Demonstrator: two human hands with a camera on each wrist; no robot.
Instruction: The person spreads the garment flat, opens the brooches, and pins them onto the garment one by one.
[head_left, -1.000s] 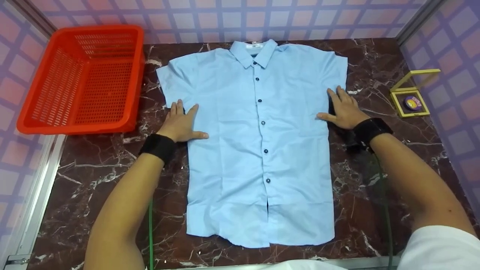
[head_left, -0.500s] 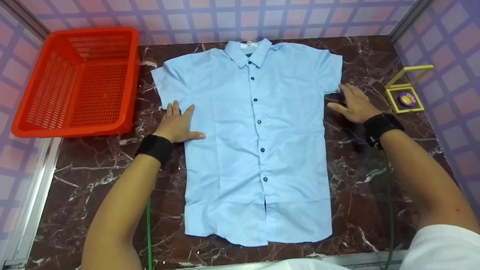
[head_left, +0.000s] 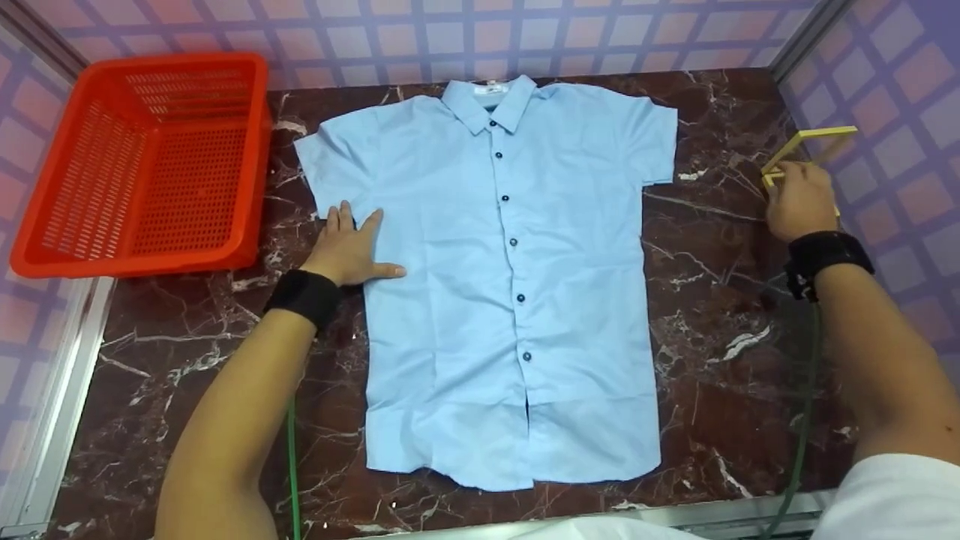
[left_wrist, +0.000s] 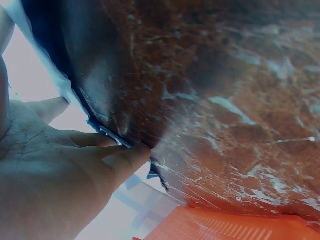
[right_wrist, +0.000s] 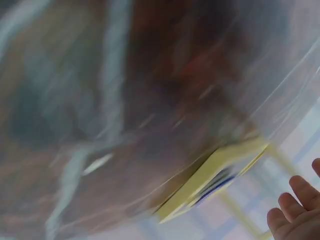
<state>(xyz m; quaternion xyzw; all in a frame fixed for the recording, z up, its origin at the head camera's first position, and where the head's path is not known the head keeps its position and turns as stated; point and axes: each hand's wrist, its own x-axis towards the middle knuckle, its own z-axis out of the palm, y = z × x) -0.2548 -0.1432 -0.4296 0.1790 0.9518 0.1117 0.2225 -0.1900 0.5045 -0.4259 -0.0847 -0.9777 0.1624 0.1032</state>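
A light blue short-sleeved shirt [head_left: 465,300] with dark buttons lies flat, front up, collar toward the back wall. My left hand [head_left: 346,247] rests on its left side below the sleeve, fingers spread and thumb on the cloth. Over at the right, my right hand [head_left: 802,201] hovers at a small yellow box [head_left: 829,132] with a raised, frame-like lid. It hides most of the box's base in the head view. In the right wrist view the fingers [right_wrist: 295,205] are loosely bent beside the yellow box [right_wrist: 215,175], apart from it. A blue-edged item shows inside.
A red perforated plastic basket [head_left: 251,172] stands at the back left. Dark red marble tabletop [head_left: 720,375] surrounds the shirt. Checked walls [head_left: 525,37] close off the back and sides. Green cables [head_left: 293,472] trail from the black wristbands.
My right hand has left the shirt's right edge and moved right to the yellow box. The left hand stays on the shirt. The head view has shifted slightly.
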